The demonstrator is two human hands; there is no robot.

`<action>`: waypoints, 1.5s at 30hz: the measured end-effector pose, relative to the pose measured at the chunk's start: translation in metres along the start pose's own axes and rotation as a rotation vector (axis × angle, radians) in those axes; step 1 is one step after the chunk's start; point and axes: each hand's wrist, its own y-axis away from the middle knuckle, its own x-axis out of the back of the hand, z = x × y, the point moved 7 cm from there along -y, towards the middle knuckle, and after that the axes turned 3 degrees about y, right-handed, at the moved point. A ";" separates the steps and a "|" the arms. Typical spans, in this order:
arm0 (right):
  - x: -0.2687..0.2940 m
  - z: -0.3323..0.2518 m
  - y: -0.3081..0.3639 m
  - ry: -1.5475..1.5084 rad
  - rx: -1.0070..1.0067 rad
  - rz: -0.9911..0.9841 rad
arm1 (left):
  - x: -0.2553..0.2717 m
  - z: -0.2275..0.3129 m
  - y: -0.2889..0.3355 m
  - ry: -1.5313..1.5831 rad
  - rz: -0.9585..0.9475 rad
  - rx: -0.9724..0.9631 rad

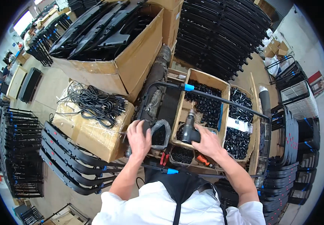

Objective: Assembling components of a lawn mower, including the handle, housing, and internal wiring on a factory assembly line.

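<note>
Your power drill [188,131] is over the near end of the wooden tray [183,106]; your right hand [205,140] wraps its grip; your left hand [139,138] curls beside the black frame [240,106], its hold unclear; farther left, black cables [94,103] lie on a carton [89,135].

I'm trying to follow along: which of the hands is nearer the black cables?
Left. The left hand is right of the black cables, toward the person; the right hand is farther right, gripping a power drill.

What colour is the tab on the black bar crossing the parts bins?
The tab is bright blue; it shows in the head view.
</note>
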 end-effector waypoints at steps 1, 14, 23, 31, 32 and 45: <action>-0.011 -0.006 -0.015 0.092 0.085 0.045 | -0.009 0.005 -0.013 0.137 0.002 0.023; -0.103 0.013 -0.121 0.227 0.125 -0.019 | -0.215 -0.011 -0.047 0.436 -0.450 0.703; -0.102 0.021 -0.120 0.145 0.108 -0.003 | -0.207 0.003 -0.054 0.499 -0.447 0.640; -0.105 0.023 -0.122 0.090 0.126 0.003 | -0.206 0.002 -0.054 0.454 -0.400 0.599; -0.106 0.027 -0.121 0.091 0.108 -0.023 | -0.207 0.005 -0.053 0.477 -0.430 0.630; -0.115 0.032 -0.125 0.086 0.103 0.015 | -0.210 0.001 -0.055 0.508 -0.445 0.644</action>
